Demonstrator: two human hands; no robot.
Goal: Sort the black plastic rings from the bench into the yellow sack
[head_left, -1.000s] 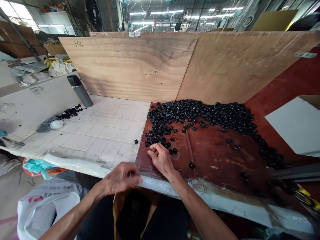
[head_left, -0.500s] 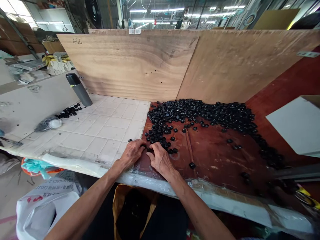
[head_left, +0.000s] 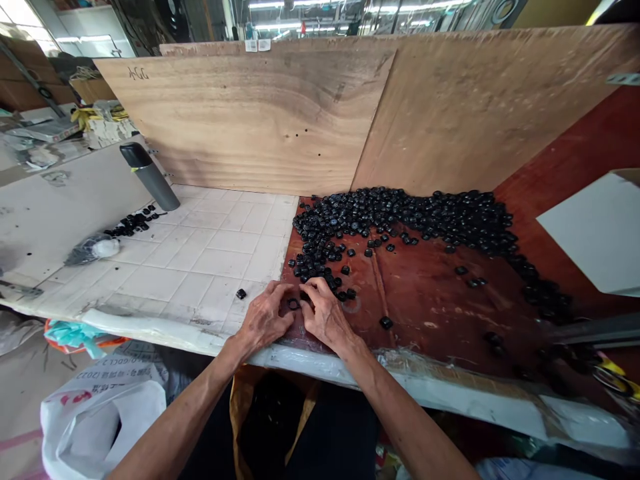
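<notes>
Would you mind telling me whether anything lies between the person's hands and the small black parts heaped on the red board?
Nothing visible does. The left hand and right hand rest at the near tip of the black parts, fingertips meeting around one small black ring. Only bare red board lies beyond.

The left hand and right hand covered whatever their fingertips pinched beyond a small black ring. The white card ran off the right edge.

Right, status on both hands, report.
Left hand and right hand together pinching a small black ring. Black parts heap just beyond. Nothing blocking.
</notes>
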